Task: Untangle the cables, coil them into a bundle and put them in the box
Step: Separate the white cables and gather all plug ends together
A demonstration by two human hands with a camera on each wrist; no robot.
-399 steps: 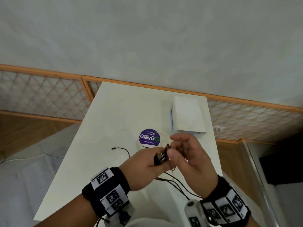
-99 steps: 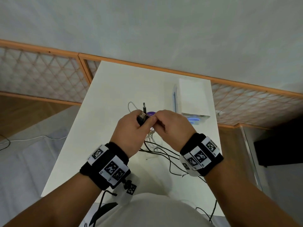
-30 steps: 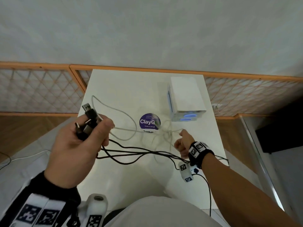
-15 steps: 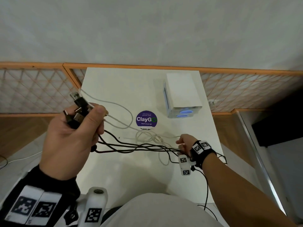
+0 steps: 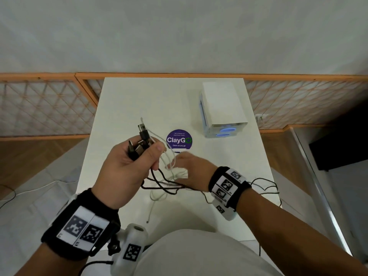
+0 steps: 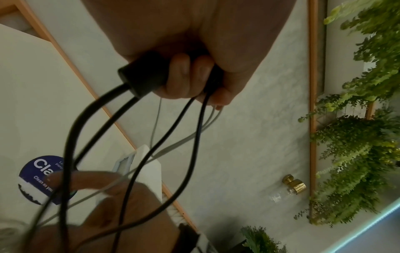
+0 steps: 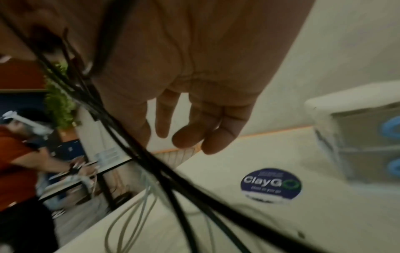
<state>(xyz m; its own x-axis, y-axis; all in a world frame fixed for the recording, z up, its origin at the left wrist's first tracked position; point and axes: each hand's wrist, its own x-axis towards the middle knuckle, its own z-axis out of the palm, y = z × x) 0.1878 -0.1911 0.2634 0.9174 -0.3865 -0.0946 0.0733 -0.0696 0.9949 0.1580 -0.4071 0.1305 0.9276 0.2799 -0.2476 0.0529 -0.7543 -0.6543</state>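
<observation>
Several plug ends (image 5: pixel 140 144) are bunched in the left hand (image 5: pixel 127 172), squeezed tight so the cables (image 5: pixel 165 185) hang straight for coiling. The right hand (image 5: pixel 194 170), fingers loose and apart, reaches under the strands. Farther off, the white box (image 5: pixel 223 108) waits on the table (image 5: pixel 139 96).

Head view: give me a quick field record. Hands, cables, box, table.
left hand: raised above the table, grips the plug ends of the cables
right hand: fingers straight, reaching into the white cable loops; blurred
black cables: hang from the left hand, trail under the right wrist and off the table edge
white cable: loose loops on the table
box: white, far right of table, no cables in it
table: white, purple round sticker
</observation>
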